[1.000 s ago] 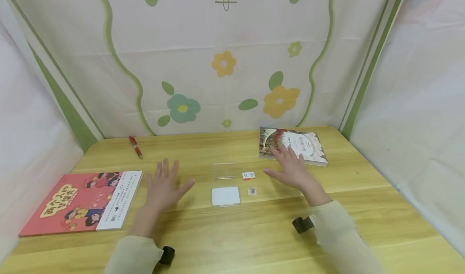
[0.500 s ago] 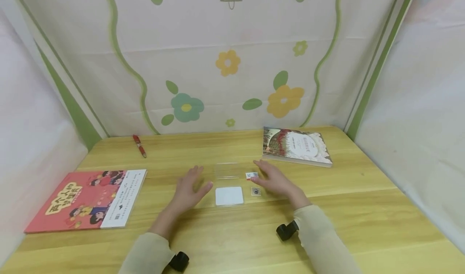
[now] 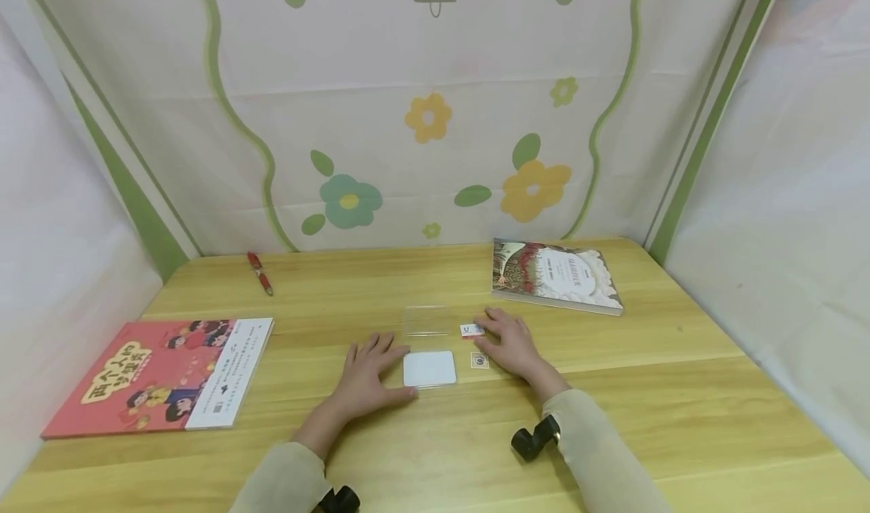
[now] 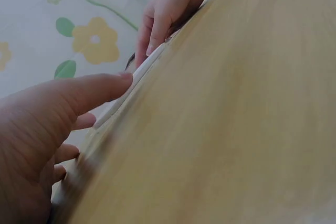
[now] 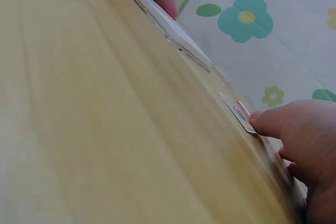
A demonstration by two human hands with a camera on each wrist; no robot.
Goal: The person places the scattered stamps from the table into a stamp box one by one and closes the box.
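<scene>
A clear plastic lid or flat case half (image 3: 426, 321) lies on the wooden table in the head view. Nearer is a clear tray with a white rectangular insert (image 3: 430, 368). My left hand (image 3: 367, 377) is spread around the tray's left side, index finger by its upper corner and thumb (image 4: 113, 85) by its near corner. Right of the case lie a small white-and-red card (image 3: 470, 330) and a small square stamp-like piece (image 3: 479, 360). My right hand (image 3: 510, 343) rests beside them, fingertips at the card's right edge; its thumb (image 5: 265, 121) appears to touch a piece.
A pink picture book (image 3: 143, 377) lies at the left and a red pen (image 3: 260, 273) behind it. Another book (image 3: 557, 275) is at the back right. A flowered curtain (image 3: 435, 120) stands behind the table.
Both hands have come down and inward from above the table. The left now frames the tray's left side, and the right has moved left and nearer to the small pieces.
</scene>
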